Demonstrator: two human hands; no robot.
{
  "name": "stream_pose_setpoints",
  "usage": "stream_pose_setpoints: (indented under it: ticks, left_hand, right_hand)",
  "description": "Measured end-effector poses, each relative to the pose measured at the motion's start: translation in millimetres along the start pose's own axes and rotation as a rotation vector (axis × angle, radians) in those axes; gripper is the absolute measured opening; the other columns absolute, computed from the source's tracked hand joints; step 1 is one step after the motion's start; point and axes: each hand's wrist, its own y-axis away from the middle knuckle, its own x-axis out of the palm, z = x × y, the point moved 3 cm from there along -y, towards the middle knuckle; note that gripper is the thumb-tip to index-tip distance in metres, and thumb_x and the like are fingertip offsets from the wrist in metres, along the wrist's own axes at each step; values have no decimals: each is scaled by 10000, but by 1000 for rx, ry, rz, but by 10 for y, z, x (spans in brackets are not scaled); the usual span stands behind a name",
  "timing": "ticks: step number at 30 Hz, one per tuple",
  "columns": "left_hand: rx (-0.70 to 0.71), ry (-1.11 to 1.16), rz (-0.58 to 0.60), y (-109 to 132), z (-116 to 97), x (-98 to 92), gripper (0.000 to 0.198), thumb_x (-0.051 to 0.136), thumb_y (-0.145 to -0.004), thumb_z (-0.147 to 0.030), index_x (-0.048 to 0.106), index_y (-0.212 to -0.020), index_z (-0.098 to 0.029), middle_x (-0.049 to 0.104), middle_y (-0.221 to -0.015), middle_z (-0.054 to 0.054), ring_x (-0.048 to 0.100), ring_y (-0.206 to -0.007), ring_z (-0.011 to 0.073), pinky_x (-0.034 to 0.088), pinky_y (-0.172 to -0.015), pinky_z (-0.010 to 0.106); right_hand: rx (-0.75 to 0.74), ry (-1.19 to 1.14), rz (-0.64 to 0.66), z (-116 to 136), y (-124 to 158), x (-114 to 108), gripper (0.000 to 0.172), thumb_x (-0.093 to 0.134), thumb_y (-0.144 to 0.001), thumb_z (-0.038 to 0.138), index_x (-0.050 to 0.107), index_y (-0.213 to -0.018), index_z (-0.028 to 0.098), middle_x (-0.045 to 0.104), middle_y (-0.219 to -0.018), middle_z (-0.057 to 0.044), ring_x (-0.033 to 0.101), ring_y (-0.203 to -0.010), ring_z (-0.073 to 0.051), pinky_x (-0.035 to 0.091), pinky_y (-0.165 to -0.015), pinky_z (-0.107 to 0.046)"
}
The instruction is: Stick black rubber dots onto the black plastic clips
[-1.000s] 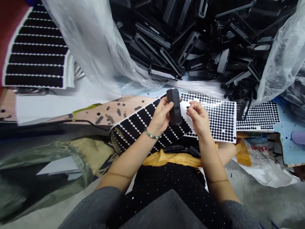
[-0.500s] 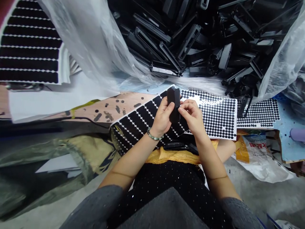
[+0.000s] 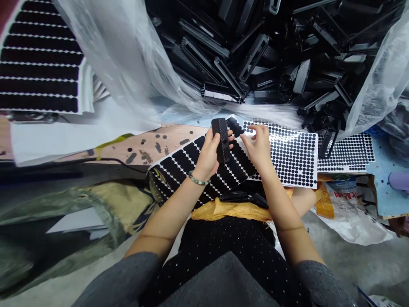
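Above the black dot sticker sheets, left hand has fingers clamped on a black textured plastic part; right hand has fingers spread, touching a sheet; clear plastic bag holds heaped black parts.

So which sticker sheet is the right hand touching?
The sheet of small round dots under the right hand; the left hand's sheet has larger oblong pads.

Concrete flr, wood bd

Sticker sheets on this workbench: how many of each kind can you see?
Sheets of oblong black pads: 2 (top left, centre)
Sheets of round black dots: 2 (right of centre, far right)
Total: 4
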Motion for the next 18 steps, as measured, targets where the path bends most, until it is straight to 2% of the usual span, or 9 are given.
stream_pose_setpoints:
  ticks: [2,4,6,8,11,14,18]
  left_hand:
    - [-42,18,-36,-65,41,-33,297,660,-854,-439,564,-1080,-273,745,-954,20,709,-1015,175,572,-894,303]
    - [-59,38,-63,-117,82,-44,271,662,-852,-424,555,-1047,-269,743,-929,11,718,-992,172,574,-892,307]
    - [-51,66,-88,-148,106,-55,241,663,-849,-402,557,-1015,-263,741,-927,10,715,-1011,182,569,-923,337]
    - [-39,98,-83,-155,105,-72,215,674,-834,-356,577,-991,-246,738,-956,25,697,-1076,206,549,-980,380]
    - [-32,125,14,-105,49,-93,286,727,-759,-236,622,-1025,-231,718,-1088,48,641,-1200,242,500,-1067,413]
    - [24,121,123,6,-58,-82,427,771,-715,-164,622,-1097,-284,675,-1225,18,593,-1269,233,525,-1048,373]
    - [99,80,189,135,-164,-13,425,808,-724,-192,592,-1067,-318,656,-1257,-27,638,-1179,199,619,-872,304]
  right_hand:
    - [-64,112,6,-5,-62,63,124,664,-809,204,601,-915,221,546,-1197,-115,560,-1067,-254,469,-987,-456]
    - [-118,182,56,7,-71,125,53,584,-838,156,591,-829,208,563,-1205,-148,544,-1107,-293,432,-1022,-510]
    - [-172,161,83,22,-38,136,123,519,-861,156,565,-762,213,592,-1153,-148,548,-1086,-290,425,-1022,-517]
    - [-185,37,49,15,8,70,119,521,-864,205,548,-750,223,601,-1080,-123,559,-1050,-263,453,-995,-479]
    - [-17,-270,-30,-62,70,-106,123,585,-831,336,545,-775,233,585,-1044,-80,576,-1005,-219,509,-900,-400]
    - [177,-506,18,-79,144,-217,238,648,-783,448,551,-745,234,589,-1080,-56,584,-1026,-205,518,-878,-373]
    - [168,-648,41,99,245,-275,286,744,-712,460,586,-670,226,602,-1087,-48,570,-1106,-226,474,-976,-425]
